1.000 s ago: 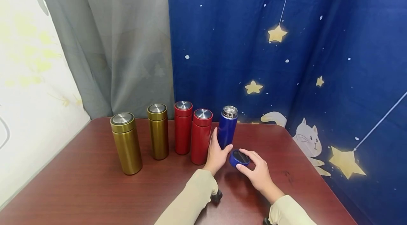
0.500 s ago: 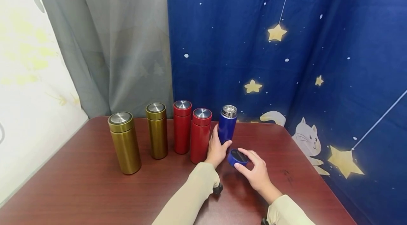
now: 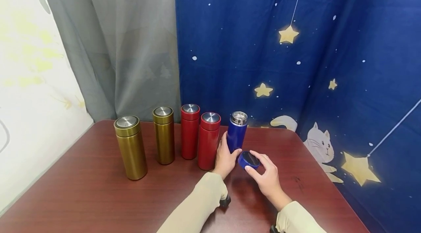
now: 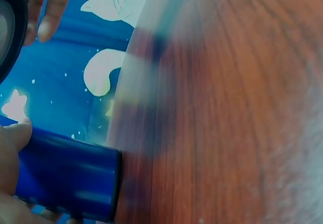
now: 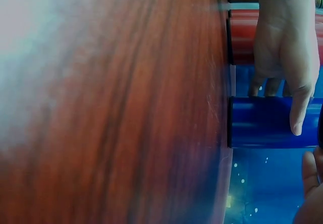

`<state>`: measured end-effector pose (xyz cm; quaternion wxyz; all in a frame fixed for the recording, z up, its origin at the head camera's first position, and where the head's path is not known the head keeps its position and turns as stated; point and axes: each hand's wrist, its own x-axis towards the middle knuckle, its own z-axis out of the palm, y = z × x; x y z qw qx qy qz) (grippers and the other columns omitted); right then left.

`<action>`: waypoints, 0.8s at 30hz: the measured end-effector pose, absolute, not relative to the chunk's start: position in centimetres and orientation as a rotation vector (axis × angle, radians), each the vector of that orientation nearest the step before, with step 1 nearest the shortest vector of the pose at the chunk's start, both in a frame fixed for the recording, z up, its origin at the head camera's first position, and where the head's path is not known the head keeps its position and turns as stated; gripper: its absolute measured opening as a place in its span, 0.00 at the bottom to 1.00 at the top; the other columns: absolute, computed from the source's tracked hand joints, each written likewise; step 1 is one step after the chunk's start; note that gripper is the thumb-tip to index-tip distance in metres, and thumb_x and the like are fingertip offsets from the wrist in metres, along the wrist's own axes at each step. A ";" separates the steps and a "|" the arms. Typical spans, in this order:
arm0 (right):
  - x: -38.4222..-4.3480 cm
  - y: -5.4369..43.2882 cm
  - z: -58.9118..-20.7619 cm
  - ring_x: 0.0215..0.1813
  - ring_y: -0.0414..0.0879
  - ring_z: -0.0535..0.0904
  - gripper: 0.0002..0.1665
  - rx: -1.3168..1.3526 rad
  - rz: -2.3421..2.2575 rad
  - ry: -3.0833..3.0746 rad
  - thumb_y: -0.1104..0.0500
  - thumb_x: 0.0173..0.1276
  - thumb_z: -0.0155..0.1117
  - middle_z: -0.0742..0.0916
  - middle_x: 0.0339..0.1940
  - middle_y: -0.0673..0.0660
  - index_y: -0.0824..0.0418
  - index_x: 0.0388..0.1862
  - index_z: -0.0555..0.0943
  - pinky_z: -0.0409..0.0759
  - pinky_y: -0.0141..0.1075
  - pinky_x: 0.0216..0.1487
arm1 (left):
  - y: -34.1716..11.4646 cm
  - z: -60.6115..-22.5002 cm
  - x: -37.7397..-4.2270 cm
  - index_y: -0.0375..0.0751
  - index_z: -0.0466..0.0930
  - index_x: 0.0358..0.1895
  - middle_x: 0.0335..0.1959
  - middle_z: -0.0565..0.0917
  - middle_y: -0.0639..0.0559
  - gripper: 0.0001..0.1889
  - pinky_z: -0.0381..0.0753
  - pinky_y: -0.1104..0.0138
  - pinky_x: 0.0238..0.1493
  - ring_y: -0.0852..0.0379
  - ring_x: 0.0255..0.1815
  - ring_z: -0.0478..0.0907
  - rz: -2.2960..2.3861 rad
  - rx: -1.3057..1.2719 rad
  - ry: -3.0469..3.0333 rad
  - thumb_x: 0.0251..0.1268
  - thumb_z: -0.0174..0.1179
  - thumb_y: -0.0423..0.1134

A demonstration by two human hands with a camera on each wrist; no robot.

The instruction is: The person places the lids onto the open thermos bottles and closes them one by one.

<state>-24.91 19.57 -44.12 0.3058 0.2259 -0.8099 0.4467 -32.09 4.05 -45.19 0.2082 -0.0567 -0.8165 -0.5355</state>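
Note:
In the head view, my left hand grips a blue thermos low on its body, the thumb wrapping round the near side. Its bare steel mouth is uncovered and faces up. My right hand holds the thermos's blue lid between thumb and fingers, tilted, in front of the thermos and apart from its mouth. The left wrist view shows the thermos body and the lid's dark rim above it. In the right wrist view, the left thumb lies across the blue body.
Left of the blue thermos stand two red thermoses, the nearer one close to my left hand. Farther left are two gold thermoses, lids on. The brown table ends at a gray curtain and a blue starry curtain.
The lid has risen slightly in my right hand, closer to the thermos. The thermos mouth sits a little lower and farther right in the head view. Both grips stay the same.

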 end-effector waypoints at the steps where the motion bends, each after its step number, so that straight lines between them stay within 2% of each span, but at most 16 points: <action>1: -25.0 19.6 -44.1 0.48 0.45 0.79 0.30 0.601 1.190 -2.139 0.63 0.55 0.75 0.85 0.47 0.55 0.58 0.59 0.80 0.73 0.24 0.50 | 4.1 -45.2 -32.0 0.45 0.55 0.75 0.65 0.71 0.41 0.45 0.66 0.49 0.66 0.44 0.65 0.69 -1.487 -0.150 -2.271 0.56 0.72 0.39; 5: -25.0 19.4 -44.0 0.48 0.46 0.79 0.30 0.598 1.201 -2.118 0.64 0.55 0.75 0.85 0.48 0.55 0.57 0.59 0.80 0.72 0.23 0.51 | 4.2 -45.3 -31.7 0.45 0.56 0.74 0.64 0.72 0.41 0.45 0.67 0.49 0.65 0.44 0.64 0.71 -1.455 -0.126 -2.275 0.55 0.72 0.39; 10: -23.9 18.4 -42.1 0.48 0.54 0.79 0.29 0.621 1.219 -2.032 0.71 0.52 0.73 0.85 0.46 0.63 0.68 0.56 0.80 0.72 0.24 0.54 | 4.3 -45.2 -31.2 0.45 0.57 0.74 0.64 0.73 0.42 0.44 0.68 0.48 0.64 0.44 0.63 0.72 -1.421 -0.099 -2.295 0.56 0.72 0.40; 14: -23.2 17.7 -40.7 0.48 0.56 0.78 0.28 0.632 1.236 -1.978 0.73 0.51 0.71 0.84 0.46 0.66 0.73 0.54 0.79 0.71 0.25 0.55 | 4.2 -44.7 -30.6 0.46 0.58 0.73 0.64 0.73 0.42 0.43 0.68 0.47 0.64 0.44 0.63 0.72 -1.416 -0.077 -2.315 0.55 0.72 0.40; 19: -24.2 17.9 -41.3 0.48 0.53 0.77 0.29 0.642 1.207 -1.907 0.72 0.51 0.70 0.83 0.46 0.65 0.71 0.55 0.79 0.70 0.25 0.54 | 4.2 -44.3 -30.1 0.49 0.60 0.73 0.63 0.74 0.45 0.43 0.69 0.48 0.63 0.45 0.62 0.73 -1.411 -0.070 -2.331 0.54 0.73 0.41; 24: -25.8 18.4 -42.5 0.49 0.48 0.76 0.29 0.635 1.209 -1.868 0.67 0.54 0.70 0.83 0.47 0.60 0.66 0.58 0.79 0.70 0.26 0.54 | 4.1 -44.5 -29.9 0.49 0.61 0.72 0.61 0.76 0.45 0.44 0.70 0.48 0.62 0.46 0.61 0.74 -1.380 -0.071 -2.343 0.51 0.74 0.42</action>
